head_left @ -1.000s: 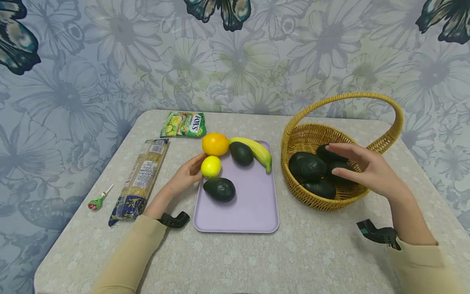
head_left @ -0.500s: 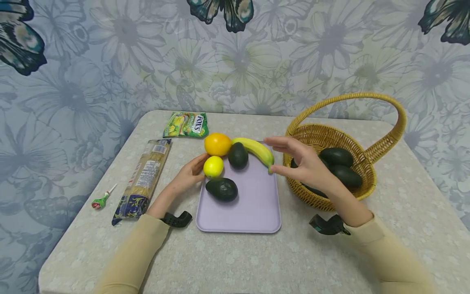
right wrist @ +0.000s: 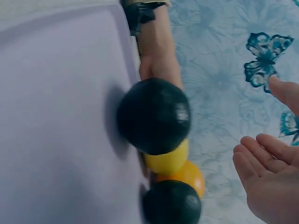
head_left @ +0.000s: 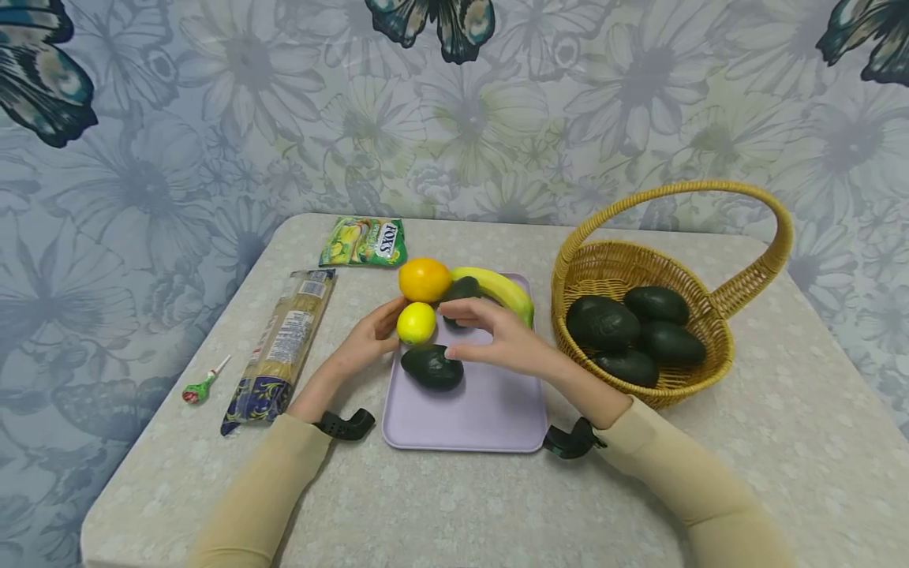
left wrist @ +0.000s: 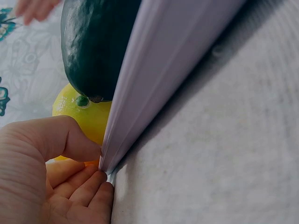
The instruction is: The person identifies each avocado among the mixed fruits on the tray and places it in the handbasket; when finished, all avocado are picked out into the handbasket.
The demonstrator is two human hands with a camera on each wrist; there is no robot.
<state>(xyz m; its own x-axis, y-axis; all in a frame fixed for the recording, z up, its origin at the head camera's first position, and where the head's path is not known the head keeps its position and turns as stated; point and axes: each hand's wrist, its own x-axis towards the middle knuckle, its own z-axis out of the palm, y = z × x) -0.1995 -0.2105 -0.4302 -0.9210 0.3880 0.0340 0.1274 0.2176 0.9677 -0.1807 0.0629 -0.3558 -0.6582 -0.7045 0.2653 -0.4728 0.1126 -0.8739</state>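
My left hand point(head_left: 365, 339) stays at the left edge of the lilac tray point(head_left: 469, 434), beside a yellow lemon point(head_left: 416, 323). In the left wrist view its thumb and fingertips are right at the tray's rim, with the lemon point(left wrist: 88, 116) just beyond. Over the tray hovers my right hand point(head_left: 507, 339), thumb and fingers spread with nothing between them. It overlaps the front avocado point(head_left: 429, 369) and the rear avocado point(head_left: 461, 288) in the head view. The right wrist view shows a gap between the hand point(right wrist: 268, 177) and the front avocado point(right wrist: 154, 116).
An orange point(head_left: 424, 279) and a banana point(head_left: 504, 290) lie at the tray's back. A wicker basket point(head_left: 720, 371) with several avocados stands to the right, its tall handle arching up. Left are a pasta pack point(head_left: 284, 339), a lollipop point(head_left: 201, 388) and a green candy bag point(head_left: 364, 241).
My right hand has moved left from over the basket's avocados, past the banana, to above the tray. The left hand stays at the tray's edge. The view has shifted slightly.
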